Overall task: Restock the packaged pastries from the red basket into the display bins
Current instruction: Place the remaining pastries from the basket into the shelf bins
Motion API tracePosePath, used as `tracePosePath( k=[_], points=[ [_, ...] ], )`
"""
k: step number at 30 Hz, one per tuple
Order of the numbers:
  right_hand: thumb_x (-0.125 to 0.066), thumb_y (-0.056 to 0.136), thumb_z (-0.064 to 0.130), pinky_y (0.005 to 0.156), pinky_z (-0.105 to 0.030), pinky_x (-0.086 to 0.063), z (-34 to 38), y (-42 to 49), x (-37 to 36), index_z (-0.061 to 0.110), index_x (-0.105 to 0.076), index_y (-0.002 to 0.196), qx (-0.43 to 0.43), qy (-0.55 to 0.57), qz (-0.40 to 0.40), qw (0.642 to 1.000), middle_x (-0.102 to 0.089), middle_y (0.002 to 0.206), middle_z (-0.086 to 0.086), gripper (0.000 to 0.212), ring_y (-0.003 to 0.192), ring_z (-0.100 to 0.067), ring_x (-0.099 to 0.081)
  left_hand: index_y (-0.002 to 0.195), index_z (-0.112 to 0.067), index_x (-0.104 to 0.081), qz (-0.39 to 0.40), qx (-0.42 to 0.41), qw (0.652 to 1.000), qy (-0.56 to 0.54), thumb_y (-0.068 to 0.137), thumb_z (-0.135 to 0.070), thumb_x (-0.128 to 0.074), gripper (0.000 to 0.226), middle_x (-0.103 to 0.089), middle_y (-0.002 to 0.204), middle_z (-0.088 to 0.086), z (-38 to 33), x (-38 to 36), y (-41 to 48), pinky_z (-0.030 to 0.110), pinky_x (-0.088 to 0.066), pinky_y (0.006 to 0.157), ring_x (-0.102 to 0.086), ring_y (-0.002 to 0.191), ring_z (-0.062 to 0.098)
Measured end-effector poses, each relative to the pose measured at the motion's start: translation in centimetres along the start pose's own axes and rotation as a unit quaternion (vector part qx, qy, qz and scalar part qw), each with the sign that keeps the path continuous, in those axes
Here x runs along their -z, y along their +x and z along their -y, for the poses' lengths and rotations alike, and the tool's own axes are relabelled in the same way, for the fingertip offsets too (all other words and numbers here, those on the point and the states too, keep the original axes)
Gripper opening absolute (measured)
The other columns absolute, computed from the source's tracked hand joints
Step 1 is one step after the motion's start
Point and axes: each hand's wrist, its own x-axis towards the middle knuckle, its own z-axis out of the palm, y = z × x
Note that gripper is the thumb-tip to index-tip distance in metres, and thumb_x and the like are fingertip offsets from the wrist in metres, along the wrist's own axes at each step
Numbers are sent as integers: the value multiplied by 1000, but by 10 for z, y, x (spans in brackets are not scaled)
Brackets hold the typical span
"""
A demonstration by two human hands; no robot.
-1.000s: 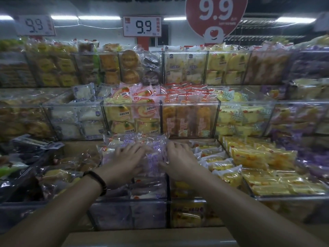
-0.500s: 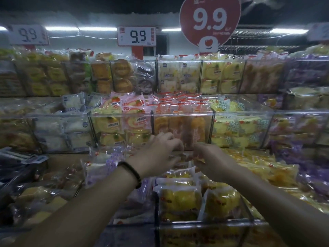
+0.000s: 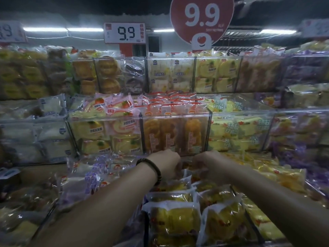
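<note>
While I reach deep: my left hand (image 3: 167,163) and right hand (image 3: 204,161) sit close together just below the clear plastic bin of orange twisted pastries (image 3: 175,134), at the back of the lower clear bin (image 3: 146,229).
Grip: the fingers of both hands curl down behind my knuckles. I cannot tell whether they pinch a packet or only press one down.
Stock: yellow pastries in clear, white-edged wrappers (image 3: 175,221) fill the lower clear bin, stacked from below the orange bin back toward me. The red basket is out of view.
Risk, crushing: these look like soft cakes in thin film, so forcing one into the packed back row would likely dent it.
Risk, spill: the stack looks heaped high, so a shove from under the orange bin could slide the nearest packets out toward me.
Risk, mixing: white packets with purple print (image 3: 89,175) lie below and left of the orange bin, beside my left forearm. Dragging that arm could pull one over the wall into the yellow stock.
Risk, snag: the dark beaded bracelet (image 3: 151,169) on my left wrist could catch a wrapper seam.
Risk, sight: the light is dim and my fingertips are hidden, so a badly seated packet could go unnoticed.
</note>
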Motion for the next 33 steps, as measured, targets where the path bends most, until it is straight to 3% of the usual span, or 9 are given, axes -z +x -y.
tracePosePath(
  k=[7,10,13,16,19,22,27,29,33],
  points=[
    [-79,85,16,84,-36,-63,-6,18,2,34,-71,123,29,-64,50,996,-71,111,11,42,99,-16,-70,112,-15,-67,0,0,999,48,94,-25,-70,21,-64,97,6,-4,-3,12,36,-54,66,-62,82,25],
    [-76,93,25,80,-35,-61,-3,15,3,38,-73,105,35,-80,52,995,-71,105,10,18,93,-17,-68,106,-19,-66,-20,18,998,62,97,-19,-65,9,-62,97,7,-7,-10,14,38,-52,65,-61,80,27],
    [-73,95,36,78,-38,-63,-4,14,0,37,-72,118,24,-106,32,994,-72,102,9,23,87,-16,-69,115,-18,-68,-19,31,998,56,98,-17,-63,17,-65,106,9,-9,-9,13,39,-54,68,-62,84,27],
    [-68,98,28,72,-40,-62,-4,11,1,37,-70,120,12,-146,-9,989,-72,99,5,24,85,-21,-69,122,-17,-67,-22,38,998,45,100,-18,-62,22,-61,110,10,-11,-4,8,39,-55,72,-59,86,28],
    [-67,99,31,69,-40,-62,1,10,4,33,-69,104,-2,-151,-13,988,-69,91,4,5,81,-22,-68,120,-13,-64,-27,52,997,50,100,-12,-59,20,-49,101,10,-11,-3,5,40,-52,73,-54,84,29],
    [-63,100,22,59,-34,-56,4,14,7,29,-58,83,-55,-160,-50,984,-65,85,2,19,76,-21,-66,109,-16,-60,-37,68,996,45,99,-12,-60,10,-47,94,9,-11,-1,4,40,-52,71,-54,80,29],
    [-66,96,20,60,-31,-52,15,17,7,20,-63,98,-21,-149,1,989,-61,86,1,3,76,-19,-62,114,-12,-64,-37,82,995,45,99,-9,-58,16,-47,90,8,-15,-2,3,40,-55,71,-55,81,29],
    [-66,90,18,61,-31,-52,17,14,7,16,-64,98,7,-127,51,991,-61,88,0,9,80,-22,-62,118,-11,-64,-32,85,995,45,99,-8,-57,20,-48,91,9,-17,-2,2,41,-57,75,-55,82,29],
    [-68,94,25,83,-37,-61,13,7,5,18,-67,124,35,-78,78,993,-70,113,-2,31,99,-23,-66,122,-12,-66,-28,86,994,60,101,-10,-57,24,-49,92,7,-20,-2,1,40,-56,75,-55,85,29]
  ],
)
